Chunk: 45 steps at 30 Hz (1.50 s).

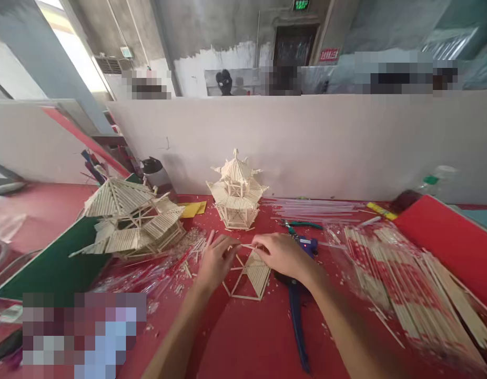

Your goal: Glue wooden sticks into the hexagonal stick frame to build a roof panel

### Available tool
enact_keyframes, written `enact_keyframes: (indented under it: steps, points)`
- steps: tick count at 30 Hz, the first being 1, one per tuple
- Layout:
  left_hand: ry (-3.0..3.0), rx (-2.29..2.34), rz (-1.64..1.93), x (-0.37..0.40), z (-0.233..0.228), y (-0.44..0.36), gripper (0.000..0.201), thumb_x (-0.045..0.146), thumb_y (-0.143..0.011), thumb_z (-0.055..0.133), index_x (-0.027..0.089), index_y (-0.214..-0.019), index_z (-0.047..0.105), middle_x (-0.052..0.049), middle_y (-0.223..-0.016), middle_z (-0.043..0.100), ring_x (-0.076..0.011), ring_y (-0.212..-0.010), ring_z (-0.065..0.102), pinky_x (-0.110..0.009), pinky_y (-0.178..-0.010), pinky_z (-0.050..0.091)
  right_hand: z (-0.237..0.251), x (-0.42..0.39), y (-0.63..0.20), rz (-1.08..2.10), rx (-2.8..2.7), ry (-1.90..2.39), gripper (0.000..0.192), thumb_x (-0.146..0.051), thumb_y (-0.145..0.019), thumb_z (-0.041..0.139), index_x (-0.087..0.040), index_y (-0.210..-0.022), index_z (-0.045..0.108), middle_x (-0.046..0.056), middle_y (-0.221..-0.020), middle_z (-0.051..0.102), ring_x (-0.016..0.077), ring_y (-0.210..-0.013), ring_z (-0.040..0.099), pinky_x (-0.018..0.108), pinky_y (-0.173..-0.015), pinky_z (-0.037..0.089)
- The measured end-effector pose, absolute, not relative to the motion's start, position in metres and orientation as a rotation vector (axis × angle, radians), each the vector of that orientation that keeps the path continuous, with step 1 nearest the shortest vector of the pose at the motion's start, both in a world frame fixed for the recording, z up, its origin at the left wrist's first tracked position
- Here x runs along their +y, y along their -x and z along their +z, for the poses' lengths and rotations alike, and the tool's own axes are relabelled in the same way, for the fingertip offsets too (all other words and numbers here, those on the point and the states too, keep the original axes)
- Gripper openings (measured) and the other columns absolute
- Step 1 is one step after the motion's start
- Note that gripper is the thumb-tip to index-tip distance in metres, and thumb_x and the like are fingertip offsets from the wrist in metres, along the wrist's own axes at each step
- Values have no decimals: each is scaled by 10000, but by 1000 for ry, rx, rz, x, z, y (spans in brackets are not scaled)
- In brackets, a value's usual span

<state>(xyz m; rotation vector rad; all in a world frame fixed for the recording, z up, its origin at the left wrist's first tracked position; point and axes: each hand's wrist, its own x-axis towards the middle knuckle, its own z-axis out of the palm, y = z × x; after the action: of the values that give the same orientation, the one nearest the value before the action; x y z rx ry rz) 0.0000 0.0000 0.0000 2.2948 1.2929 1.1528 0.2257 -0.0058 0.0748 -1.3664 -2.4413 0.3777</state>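
Item: stick roof panel (pixel 256 272), flat on the red bench near its middle, in front of the small pagoda model (pixel 237 190).

Left hand (pixel 216 261): fingers pinched narrow on one thin stick (pixel 247 246) at the panel's top.

Right hand (pixel 282 254): pinched on the stick's other end.

Handling, as judged: keep the stick level across the apex and press lightly, so the panel does not shift.

Adjacent: blue glue gun (pixel 296 295), under the right wrist.
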Motion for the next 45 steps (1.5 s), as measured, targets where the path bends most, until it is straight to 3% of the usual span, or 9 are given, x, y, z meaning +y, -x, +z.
enact_keyframes:
  steps: [4,10,16,19,26,34,42,45]
  points:
    - [-2294,1312,1156,2,0,-1,146,242,-1019,569,251,-1057,710,20,-908,695,-121,-700,615,-560,-1245,272,74,-6,-223,365,-2443,1376,128,-181,-965,616,-229,-849,640,-31,-788,716,139,-677,609,263,-612,294]
    - [-2351,1358,1112,-2,4,-4,180,213,-1016,540,257,-1017,714,23,-906,698,-123,-681,611,-522,-1202,354,68,-7,-217,318,-2462,1361,85,-233,-1002,607,-251,-994,689,-15,-928,766,161,-802,682,272,-644,322]
    - [-2341,1390,1021,-2,3,-6,172,240,-1020,538,221,-971,702,-8,-908,703,-131,-703,621,-357,-900,543,64,-6,-215,275,-2492,1362,96,-228,-1001,611,-240,-939,684,-10,-887,752,161,-763,667,281,-624,284]
    - [-2360,1394,965,-3,2,-6,173,220,-1023,522,208,-967,685,-31,-962,710,-150,-788,654,-308,-811,532,64,-6,-216,270,-2509,1354,112,-191,-978,626,-230,-885,673,-9,-848,738,157,-739,647,282,-620,263]
    - [-2459,1317,775,-5,5,-1,188,197,-1033,465,213,-1035,652,-44,-993,669,-188,-892,669,-286,-788,491,63,-6,-215,264,-2545,1325,135,-170,-975,604,-226,-871,670,-1,-876,731,155,-760,635,277,-632,271]
    - [-2509,1255,673,-9,9,-3,195,156,-984,472,223,-1072,632,-51,-1024,651,-188,-828,664,-267,-688,463,60,-4,-213,262,-2548,1368,126,-196,-963,609,-222,-850,658,-1,-820,726,167,-727,643,287,-630,264]
    - [-2440,1484,794,-7,9,-4,254,250,-1074,379,228,-1015,625,-36,-949,657,-189,-870,670,-301,-798,503,61,-4,-215,263,-2532,1420,143,-244,-1000,559,-237,-887,646,6,-805,735,180,-713,648,282,-617,257]
    - [-2378,1637,838,-3,7,0,283,283,-1083,371,216,-958,616,-54,-923,654,-230,-974,683,-310,-771,504,64,-4,-217,294,-2515,1428,121,-219,-983,564,-240,-889,638,-7,-797,723,170,-697,633,273,-616,271]
